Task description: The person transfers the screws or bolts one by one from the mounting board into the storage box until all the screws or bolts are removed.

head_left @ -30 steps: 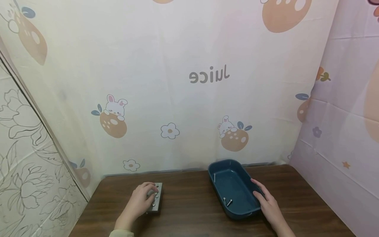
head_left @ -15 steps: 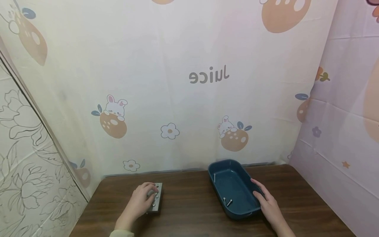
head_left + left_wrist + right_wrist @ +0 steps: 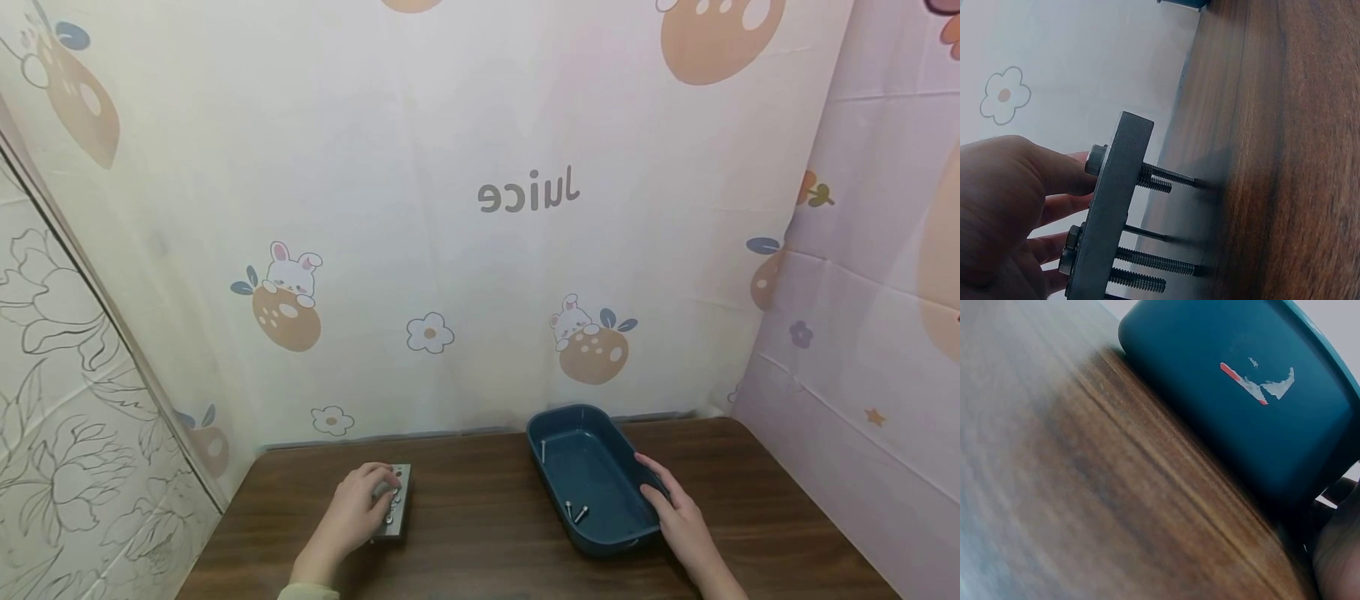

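A flat grey metal plate (image 3: pixel 1114 206) carries several bolts; their heads sit on top and threaded shanks (image 3: pixel 1157 261) poke out underneath toward the table. My left hand (image 3: pixel 352 504) is over the plate in the head view, fingers bent. In the left wrist view its thumb is right at one bolt head (image 3: pixel 1095 160), with fingers curled on the far side. A deep blue rectangular dish (image 3: pixel 600 483) stands at the right. My right hand (image 3: pixel 678 521) grips its right side, thumb at the rim. A few loose bolts (image 3: pixel 581 513) lie in the dish's near left corner, another bolt (image 3: pixel 543 451) farther back.
Both the plate and the dish are on a dark brown wooden table (image 3: pixel 480 508). Behind it hangs a pale printed curtain (image 3: pixel 450 250), with further cloth walls at left and right. Torn label remains (image 3: pixel 1254 384) show on the dish's outside.
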A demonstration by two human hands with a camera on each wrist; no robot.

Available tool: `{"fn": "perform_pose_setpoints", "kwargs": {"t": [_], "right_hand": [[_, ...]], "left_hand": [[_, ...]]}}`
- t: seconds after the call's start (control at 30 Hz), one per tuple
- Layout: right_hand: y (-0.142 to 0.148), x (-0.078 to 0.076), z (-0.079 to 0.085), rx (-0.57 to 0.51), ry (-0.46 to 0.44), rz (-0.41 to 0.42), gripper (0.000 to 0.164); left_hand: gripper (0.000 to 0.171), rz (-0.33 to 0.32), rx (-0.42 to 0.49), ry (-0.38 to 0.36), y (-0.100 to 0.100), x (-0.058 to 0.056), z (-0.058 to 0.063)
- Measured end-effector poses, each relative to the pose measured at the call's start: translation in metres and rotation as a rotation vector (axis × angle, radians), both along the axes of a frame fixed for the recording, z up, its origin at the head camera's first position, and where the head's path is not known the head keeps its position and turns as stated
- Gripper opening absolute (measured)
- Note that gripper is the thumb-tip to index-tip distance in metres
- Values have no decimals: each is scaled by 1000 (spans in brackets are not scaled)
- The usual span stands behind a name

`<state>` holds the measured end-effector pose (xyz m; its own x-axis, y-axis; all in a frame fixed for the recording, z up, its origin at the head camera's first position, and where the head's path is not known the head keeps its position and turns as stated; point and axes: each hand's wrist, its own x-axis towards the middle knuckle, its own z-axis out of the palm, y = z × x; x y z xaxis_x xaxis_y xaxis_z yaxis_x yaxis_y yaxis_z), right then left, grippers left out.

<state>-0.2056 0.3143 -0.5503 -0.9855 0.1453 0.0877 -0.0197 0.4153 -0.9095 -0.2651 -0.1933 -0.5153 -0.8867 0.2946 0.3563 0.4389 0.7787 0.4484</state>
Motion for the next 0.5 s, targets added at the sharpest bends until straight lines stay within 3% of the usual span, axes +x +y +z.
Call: {"fn": "perform_pose_setpoints", "kwargs": {"t": [0.5], "right_hand": [[1, -1, -2, 14, 13, -5, 53]], "left_hand": [[18, 3, -7, 7, 1, 1, 0]]}}
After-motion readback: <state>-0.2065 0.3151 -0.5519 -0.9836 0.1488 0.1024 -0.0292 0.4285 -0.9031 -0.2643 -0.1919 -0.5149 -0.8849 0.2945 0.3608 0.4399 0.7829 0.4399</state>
